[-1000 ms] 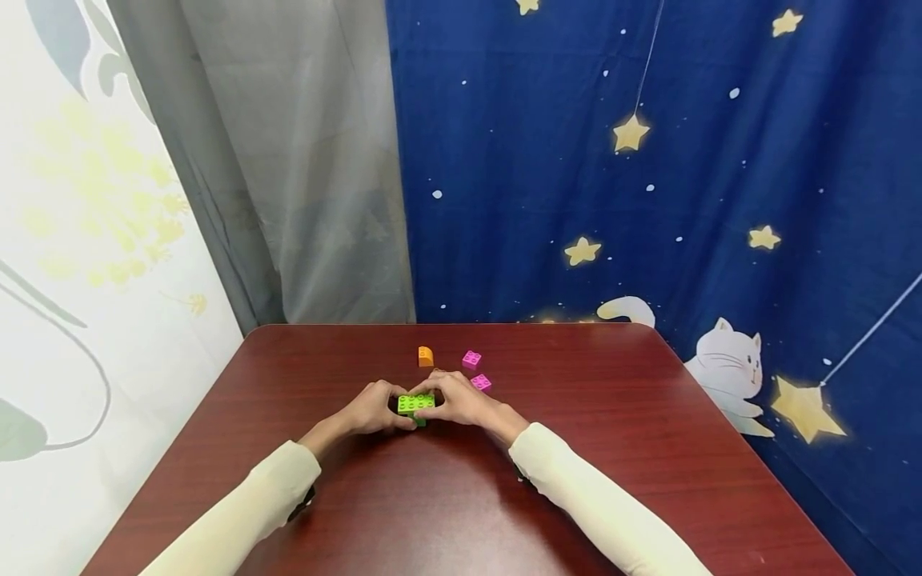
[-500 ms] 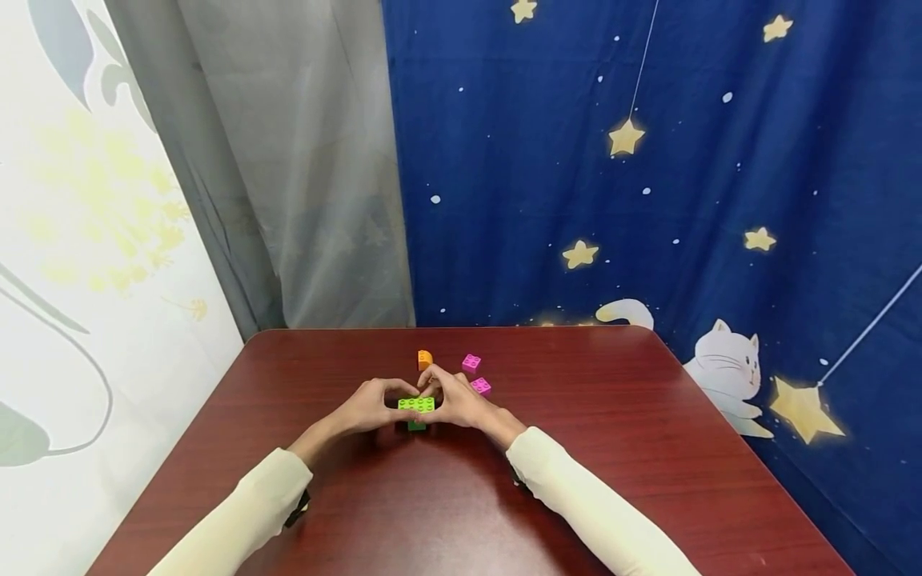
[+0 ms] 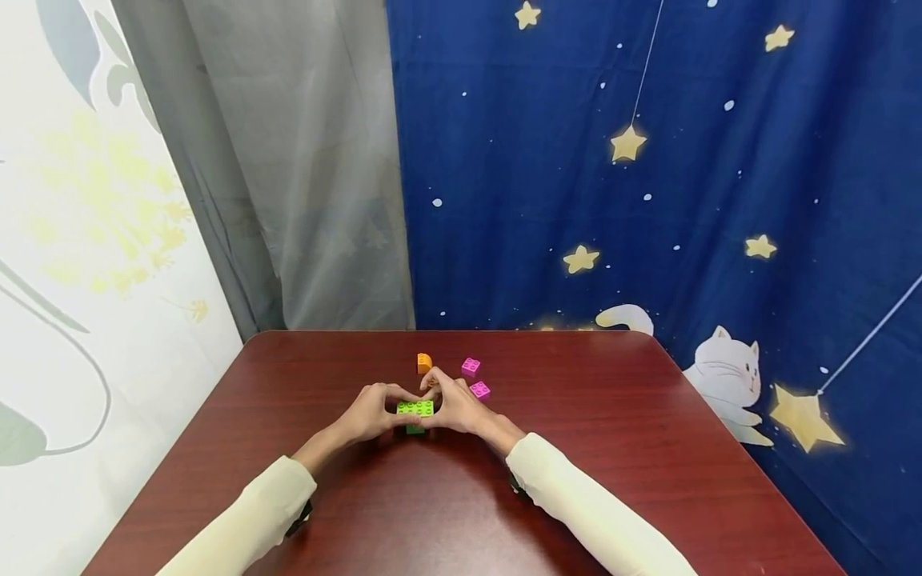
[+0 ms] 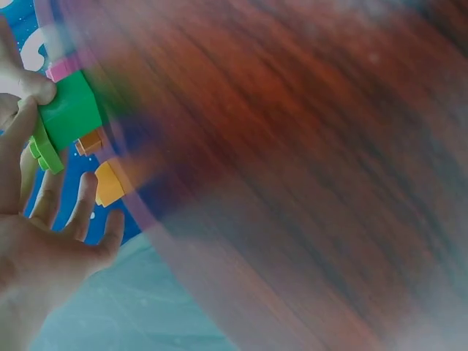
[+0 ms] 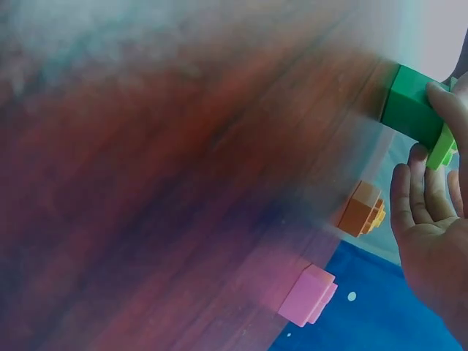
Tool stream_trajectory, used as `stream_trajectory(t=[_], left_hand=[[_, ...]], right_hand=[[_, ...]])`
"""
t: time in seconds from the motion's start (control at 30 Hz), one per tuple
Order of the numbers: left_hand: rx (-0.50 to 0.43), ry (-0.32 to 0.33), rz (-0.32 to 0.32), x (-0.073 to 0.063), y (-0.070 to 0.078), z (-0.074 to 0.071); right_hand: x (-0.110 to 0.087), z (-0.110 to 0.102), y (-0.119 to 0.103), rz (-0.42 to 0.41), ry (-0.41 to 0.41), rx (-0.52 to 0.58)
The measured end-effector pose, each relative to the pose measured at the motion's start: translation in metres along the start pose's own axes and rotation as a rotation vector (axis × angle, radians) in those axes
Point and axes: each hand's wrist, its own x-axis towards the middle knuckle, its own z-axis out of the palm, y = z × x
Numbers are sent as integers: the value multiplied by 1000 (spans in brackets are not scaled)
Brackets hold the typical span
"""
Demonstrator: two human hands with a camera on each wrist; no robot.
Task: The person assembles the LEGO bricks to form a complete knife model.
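A lime green studded plate [image 3: 415, 409] lies on top of a darker green block [image 3: 415, 429] on the table, studs upward. My left hand [image 3: 369, 414] grips the plate's left end, thumb along the near side and fingers behind. From the other end my right hand [image 3: 461, 406] pinches it with the thumb in front, close to the left thumb; its index finger arches above the far side. Seen from the left wrist, the green block [image 4: 72, 110] shows a smooth side with the lime plate [image 4: 45, 148] along its edge. The right wrist view shows the same green block [image 5: 413, 106] beside the thumb.
Beyond the hands lie an orange curved brick [image 3: 424, 363] and two pink bricks, one farther back [image 3: 471, 366] and one nearer [image 3: 479, 390] the right hand. Another orange piece [image 5: 362, 208] is mostly hidden behind that hand. Curtains hang past the table's [image 3: 576, 448] far edge.
Both hands stay at the lime plate. The right index finger has lifted and spread from it, and the left thumb has slid right along the near side. The head view has tilted slightly.
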Motion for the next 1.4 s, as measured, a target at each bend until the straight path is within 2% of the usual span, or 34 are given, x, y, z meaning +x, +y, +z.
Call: stream_trajectory(t=[0.13,0.33,0.47,0.6,0.83,1.4], left_hand=[[-14,-3,-6,0,0,0],[-5,-14,-28,-1,-1,0],[9,-14,-16,0,-2,-1],[38,-7,2,0,-3,-1],[35,-25,-27,2,-3,-1],[38,-25,-53,6,-3,-2]], right_hand=[[0,-1,-2,-10,-20,-14],[-1,-3,-2,-73,-34,-40],[-3,-6,-2,-99,-54,0],[-5,-14,-2,-89,-73,39],[-8,-28,7,-77,-75,34],[-16,-60,34,-52,-8,-15]])
